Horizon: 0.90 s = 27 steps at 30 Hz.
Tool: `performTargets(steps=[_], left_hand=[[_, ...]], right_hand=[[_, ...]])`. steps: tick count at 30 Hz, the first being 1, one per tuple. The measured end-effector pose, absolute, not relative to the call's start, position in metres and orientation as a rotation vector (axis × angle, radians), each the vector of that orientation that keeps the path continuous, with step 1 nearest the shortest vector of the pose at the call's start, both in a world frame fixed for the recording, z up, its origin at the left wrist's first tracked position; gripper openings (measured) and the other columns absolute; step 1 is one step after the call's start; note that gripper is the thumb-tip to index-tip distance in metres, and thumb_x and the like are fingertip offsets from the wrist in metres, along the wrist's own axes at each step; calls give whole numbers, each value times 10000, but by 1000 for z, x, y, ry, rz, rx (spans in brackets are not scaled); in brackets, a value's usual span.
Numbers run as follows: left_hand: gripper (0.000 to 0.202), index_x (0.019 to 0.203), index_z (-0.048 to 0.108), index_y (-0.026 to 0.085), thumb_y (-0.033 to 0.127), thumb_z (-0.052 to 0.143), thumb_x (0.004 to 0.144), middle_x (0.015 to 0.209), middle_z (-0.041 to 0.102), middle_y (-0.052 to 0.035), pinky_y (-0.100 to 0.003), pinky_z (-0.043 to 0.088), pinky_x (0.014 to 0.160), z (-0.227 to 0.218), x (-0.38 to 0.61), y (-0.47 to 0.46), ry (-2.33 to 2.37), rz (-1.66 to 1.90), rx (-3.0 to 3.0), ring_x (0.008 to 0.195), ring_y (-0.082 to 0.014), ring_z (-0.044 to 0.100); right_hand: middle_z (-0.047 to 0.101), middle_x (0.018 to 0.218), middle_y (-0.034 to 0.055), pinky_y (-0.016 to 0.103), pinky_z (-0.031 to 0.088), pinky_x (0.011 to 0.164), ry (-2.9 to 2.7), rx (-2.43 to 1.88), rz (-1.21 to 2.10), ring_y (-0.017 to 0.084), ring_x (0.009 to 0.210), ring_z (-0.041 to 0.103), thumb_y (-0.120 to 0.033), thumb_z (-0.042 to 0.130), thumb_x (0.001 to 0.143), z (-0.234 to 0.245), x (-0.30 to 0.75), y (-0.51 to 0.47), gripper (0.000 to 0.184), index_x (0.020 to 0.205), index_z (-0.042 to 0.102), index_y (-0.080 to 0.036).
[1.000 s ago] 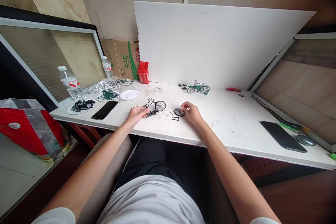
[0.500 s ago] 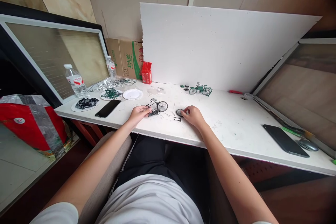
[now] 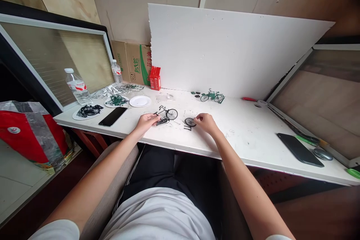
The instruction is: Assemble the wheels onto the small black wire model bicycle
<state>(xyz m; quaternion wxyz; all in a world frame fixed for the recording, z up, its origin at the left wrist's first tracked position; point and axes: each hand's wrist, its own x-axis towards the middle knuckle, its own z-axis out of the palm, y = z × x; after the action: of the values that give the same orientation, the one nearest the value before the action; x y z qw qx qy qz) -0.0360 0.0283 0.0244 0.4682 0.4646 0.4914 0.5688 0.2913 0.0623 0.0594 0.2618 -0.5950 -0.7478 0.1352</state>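
Observation:
A small black model bicycle (image 3: 166, 114) with one wheel fitted stands on the white table (image 3: 247, 127). My left hand (image 3: 146, 121) grips its rear end. A loose black wheel (image 3: 190, 122) is pinched between the fingertips of my right hand (image 3: 206, 122), just right of the bicycle and low over the table. A small black bracket (image 3: 187, 128) lies under the wheel. A finished green model bicycle (image 3: 212, 96) stands farther back by the white foam board (image 3: 230, 48).
Left of my hands lie a black phone (image 3: 113, 116), a white paper plate (image 3: 140, 101), plates of green parts (image 3: 116, 101) and black parts (image 3: 88, 111), and two water bottles (image 3: 76, 86). A second phone (image 3: 299, 149) and a mouse (image 3: 322, 153) lie at the right.
My right hand has shifted the loose wheel slightly left, toward the black bicycle. My left hand stays on the bicycle. The camera view has swayed a little.

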Motion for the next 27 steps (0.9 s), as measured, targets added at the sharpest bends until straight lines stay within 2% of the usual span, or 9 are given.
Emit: performTargets(steps=[4, 7, 11, 15, 17, 20, 23, 24, 27], left_hand=[[558, 931, 764, 129, 533, 952, 595, 968, 787, -145, -332, 504, 746, 26, -36, 27, 1191, 1388, 1157, 838, -226, 692], [542, 927, 763, 127, 529, 945, 611, 971, 787, -146, -330, 503, 745, 27, -36, 26, 1192, 1386, 1169, 835, -223, 691], [534, 934, 762, 127, 529, 937, 629, 981, 787, -143, -321, 503, 737, 27, -37, 25, 1210, 1384, 1183, 820, -211, 689], [549, 943, 769, 123, 536, 938, 621, 985, 784, -143, -314, 510, 741, 26, -38, 26, 1205, 1385, 1193, 838, -210, 687], [552, 941, 772, 123, 536, 940, 616, 985, 784, -143, -310, 512, 739, 26, -38, 26, 1204, 1383, 1191, 844, -210, 686], [553, 939, 771, 123, 535, 941, 612, 994, 786, -148, -309, 514, 742, 25, -38, 27, 1208, 1382, 1178, 867, -219, 694], [564, 951, 762, 121, 530, 944, 608, 1016, 785, -155, -307, 512, 749, 24, -38, 28, 1212, 1391, 1164, 902, -227, 702], [566, 953, 759, 120, 529, 944, 608, 1021, 784, -155, -306, 509, 747, 23, -38, 28, 1213, 1395, 1163, 902, -225, 702], [559, 943, 756, 121, 529, 941, 608, 1001, 783, -150, -308, 498, 731, 22, -39, 29, 1215, 1395, 1169, 849, -209, 691]], right_hand=[[608, 651, 28, 294, 317, 551, -1998, -1579, 587, 149, 586, 476, -417, 616, 870, 71, 306, 64, 293, 676, 617, -197], [569, 610, 17, 297, 298, 534, -1945, -1620, 545, 137, 556, 441, -434, 618, 870, 69, 317, 69, 323, 651, 590, -199], [677, 682, 69, 298, 346, 564, -1921, -1746, 413, 163, 591, 523, -409, 652, 843, 56, 324, 75, 276, 674, 644, -192], [709, 723, 104, 314, 399, 628, -1934, -1775, 364, 198, 642, 578, -416, 582, 922, 48, 323, 81, 319, 720, 679, -189], [734, 807, 127, 319, 440, 693, -1925, -1689, 338, 223, 735, 625, -367, 508, 973, 47, 320, 82, 327, 803, 714, -177], [759, 1061, 154, 320, 486, 830, -1921, -1448, 363, 242, 950, 680, -272, 461, 993, 45, 310, 81, 311, 1073, 740, -158], [771, 1061, 111, 327, 508, 878, -1871, -1294, 462, 229, 982, 697, -267, 508, 990, 40, 297, 76, 356, 1294, 669, -176], [775, 1046, 96, 332, 514, 881, -1851, -1273, 467, 228, 979, 698, -289, 538, 987, 39, 293, 74, 342, 1287, 669, -188], [775, 1074, 95, 350, 518, 888, -1848, -1249, 430, 242, 998, 689, -332, 603, 969, 35, 284, 68, 216, 1081, 733, -200]])
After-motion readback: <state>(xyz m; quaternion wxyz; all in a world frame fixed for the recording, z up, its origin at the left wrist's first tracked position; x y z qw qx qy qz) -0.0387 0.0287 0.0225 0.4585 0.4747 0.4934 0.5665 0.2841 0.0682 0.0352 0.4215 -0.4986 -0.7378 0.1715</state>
